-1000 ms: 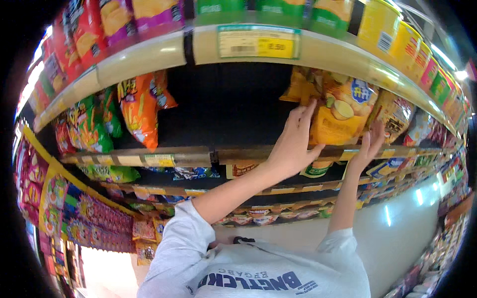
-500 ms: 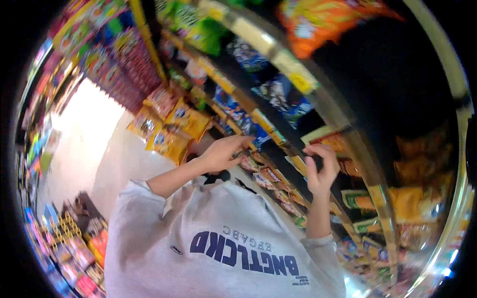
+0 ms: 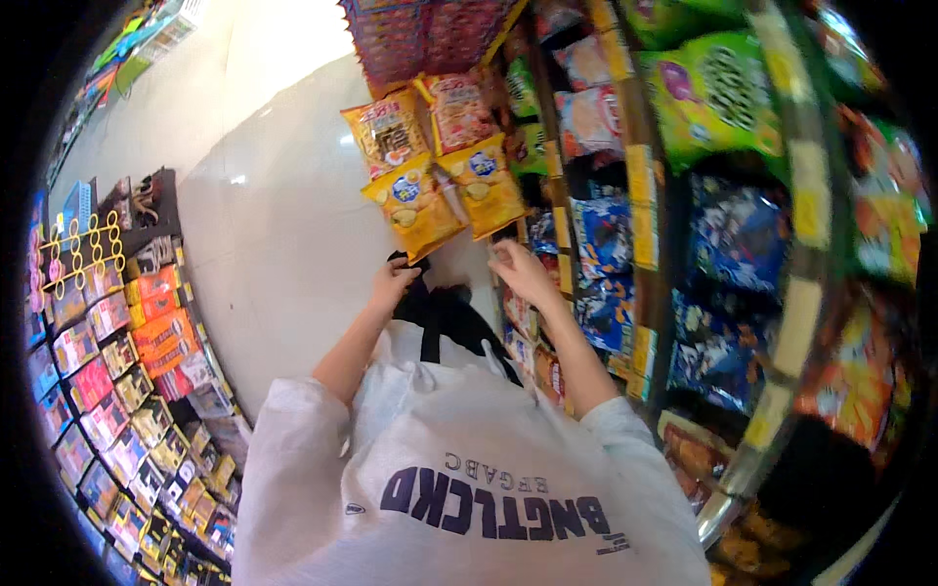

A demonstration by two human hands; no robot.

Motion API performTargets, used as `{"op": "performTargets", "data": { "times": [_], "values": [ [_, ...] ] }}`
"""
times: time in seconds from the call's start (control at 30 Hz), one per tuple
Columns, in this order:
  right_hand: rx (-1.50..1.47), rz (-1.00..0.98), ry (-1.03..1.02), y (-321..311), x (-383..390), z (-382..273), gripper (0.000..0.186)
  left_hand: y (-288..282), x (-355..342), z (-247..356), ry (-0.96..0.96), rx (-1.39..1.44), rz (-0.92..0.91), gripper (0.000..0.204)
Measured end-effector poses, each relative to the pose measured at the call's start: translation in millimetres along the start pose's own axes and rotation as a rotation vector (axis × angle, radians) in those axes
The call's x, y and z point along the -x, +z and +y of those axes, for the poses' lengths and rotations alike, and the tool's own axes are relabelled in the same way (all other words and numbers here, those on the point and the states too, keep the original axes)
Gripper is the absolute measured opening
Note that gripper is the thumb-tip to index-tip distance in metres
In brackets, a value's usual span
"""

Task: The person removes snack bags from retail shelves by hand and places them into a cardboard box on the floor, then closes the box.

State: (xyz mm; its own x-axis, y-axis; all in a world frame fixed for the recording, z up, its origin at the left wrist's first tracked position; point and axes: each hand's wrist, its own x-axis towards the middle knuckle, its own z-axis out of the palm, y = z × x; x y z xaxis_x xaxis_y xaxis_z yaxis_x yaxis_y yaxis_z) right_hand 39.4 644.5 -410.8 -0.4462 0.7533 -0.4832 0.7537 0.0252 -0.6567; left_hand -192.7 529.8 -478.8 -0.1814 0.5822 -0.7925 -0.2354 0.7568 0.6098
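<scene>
Both of my hands reach forward at waist height in front of several packaged snack bags. My left hand is just below the left yellow chip bag, its fingers loosely bent and with nothing visible in them. Beside the lower edge of the right yellow chip bag is my right hand, its thumb and fingers apart and holding nothing. Behind the chip bags are a yellow snack bag and a reddish-pink snack bag. I cannot tell whether either hand touches a bag.
Shelves on the right carry green bags, blue bags and orange bags. A low rack of small boxed goods stands at the left. Pale floor lies between them. Small pink packs hang beyond the snack bags.
My view has swung toward the right, away from the shelf, so the yellow bags now lie straight ahead. Both hands have moved from in front of the shelf to near those bags.
</scene>
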Motion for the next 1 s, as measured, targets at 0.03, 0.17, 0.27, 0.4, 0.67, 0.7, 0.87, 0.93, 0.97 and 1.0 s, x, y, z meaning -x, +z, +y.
{"op": "performTargets", "data": {
  "times": [0.03,0.17,0.27,0.4,0.67,0.7,0.87,0.93,0.97,1.0],
  "values": [
    [-0.005,-0.032,0.01,10.4,-19.8,4.5,0.038,-2.4,-18.3,-9.5,-0.166,0.114,-0.012,0.069],
    [-0.055,-0.104,0.156,71.6,-97.5,51.4,0.05,-10.8,-94.9,-63.5,-0.18,0.057,0.067,0.058],
    [-0.086,-0.05,0.207,98.9,-144.8,57.7,0.066,-12.1,-137.9,-60.9,-0.028,0.181,0.103,0.049],
    [0.004,-0.024,0.235,132.7,-201.3,58.1,0.071,-4.8,-162.9,-48.7,0.011,0.253,0.222,0.064],
    [-0.625,-0.281,0.133,136.2,-206.7,57.8,0.062,-13.7,-160.2,-29.9,-0.018,0.246,-0.068,0.053],
    [-0.645,-0.264,0.096,121.0,-194.4,41.1,0.059,-18.5,-150.1,-25.1,-0.077,0.195,-0.099,0.051],
    [-0.596,-0.522,0.177,64.6,-136.2,3.5,0.052,-27.8,-83.5,35.7,0.075,0.046,-0.314,0.055],
    [-0.656,-0.439,0.132,33.9,-106.4,-29.5,0.058,-24.0,-60.4,51.3,0.16,0.073,-0.359,0.055],
    [-0.723,-0.392,0.114,18.9,-87.0,-41.6,0.065,-17.4,-47.9,65.7,0.206,0.053,-0.399,0.055],
    [-0.714,-0.32,0.091,7.3,-67.9,-48.5,0.065,-10.4,-32.4,86.5,0.208,-0.04,-0.407,0.059]
  ]
}}
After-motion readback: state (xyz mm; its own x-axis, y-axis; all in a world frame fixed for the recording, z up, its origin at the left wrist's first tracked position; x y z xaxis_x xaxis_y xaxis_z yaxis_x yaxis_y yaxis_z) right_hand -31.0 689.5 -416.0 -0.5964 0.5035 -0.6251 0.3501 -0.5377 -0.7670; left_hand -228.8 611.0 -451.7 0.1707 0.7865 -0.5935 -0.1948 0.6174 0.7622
